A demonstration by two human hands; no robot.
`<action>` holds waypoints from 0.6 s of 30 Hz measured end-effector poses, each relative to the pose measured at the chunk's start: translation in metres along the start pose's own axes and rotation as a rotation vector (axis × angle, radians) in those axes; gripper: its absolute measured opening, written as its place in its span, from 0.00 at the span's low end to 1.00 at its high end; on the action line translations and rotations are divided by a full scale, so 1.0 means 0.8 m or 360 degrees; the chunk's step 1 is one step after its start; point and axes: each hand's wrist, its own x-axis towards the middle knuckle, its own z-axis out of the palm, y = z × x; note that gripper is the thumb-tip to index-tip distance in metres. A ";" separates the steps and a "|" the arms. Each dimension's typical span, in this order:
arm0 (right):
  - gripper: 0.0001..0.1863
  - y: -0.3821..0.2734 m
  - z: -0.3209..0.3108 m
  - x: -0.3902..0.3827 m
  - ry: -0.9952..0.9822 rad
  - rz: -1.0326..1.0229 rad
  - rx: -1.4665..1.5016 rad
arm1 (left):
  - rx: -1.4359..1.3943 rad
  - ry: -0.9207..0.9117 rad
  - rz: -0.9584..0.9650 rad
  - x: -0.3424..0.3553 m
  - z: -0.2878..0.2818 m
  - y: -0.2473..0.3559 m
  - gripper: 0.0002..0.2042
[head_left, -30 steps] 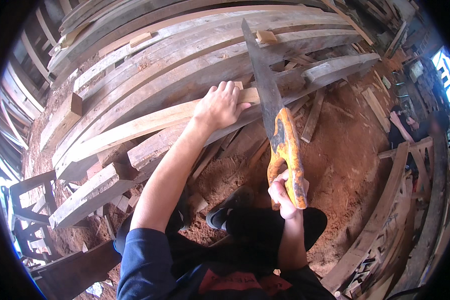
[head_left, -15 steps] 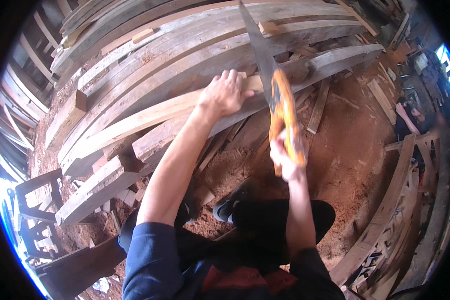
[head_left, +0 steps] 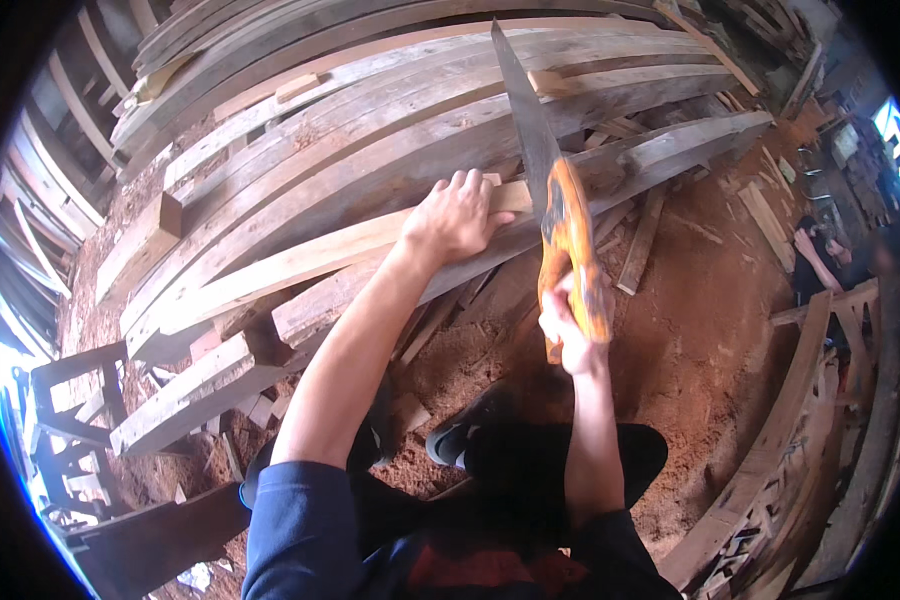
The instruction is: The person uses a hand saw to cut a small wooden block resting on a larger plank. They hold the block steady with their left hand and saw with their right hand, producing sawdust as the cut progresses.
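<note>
My right hand (head_left: 573, 325) is wrapped round the yellow-orange handle of a handsaw (head_left: 532, 120), whose grey blade points away from me. The blade stands beside the right end of a pale wooden strip (head_left: 315, 262); whether its teeth touch the wood I cannot tell. Over that strip, near its right end, my left hand (head_left: 455, 218) is closed with the thumb stretched toward the blade. Underneath the strip lies a thick, weathered beam (head_left: 660, 150).
Several long grey timbers (head_left: 370, 110) lie side by side beyond my hands. Sawdust and offcuts cover the reddish floor (head_left: 690, 290). At the right, a person (head_left: 820, 250) is near a wooden frame (head_left: 770, 450). A dark metal frame (head_left: 80, 410) stands at the left.
The whole scene sits slightly lower in the picture. The saw handle, blurred before, shows sharper now. Both hands keep their holds, the saw still at the strip's right end.
</note>
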 end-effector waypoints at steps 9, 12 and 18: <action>0.11 -0.011 -0.021 -0.080 -0.0134 -0.0483 -0.0597 | -0.0059 0.0039 -0.0058 0.002 -0.001 0.004 0.29; 0.12 -0.006 -0.055 -0.052 -0.0184 0.0180 0.0040 | 0.0042 0.0029 -0.0104 0.004 -0.001 -0.006 0.29; 0.11 -0.024 -0.037 -0.050 -0.0156 -0.0051 -0.0511 | 0.0037 0.0055 -0.0087 0.003 0.004 -0.004 0.27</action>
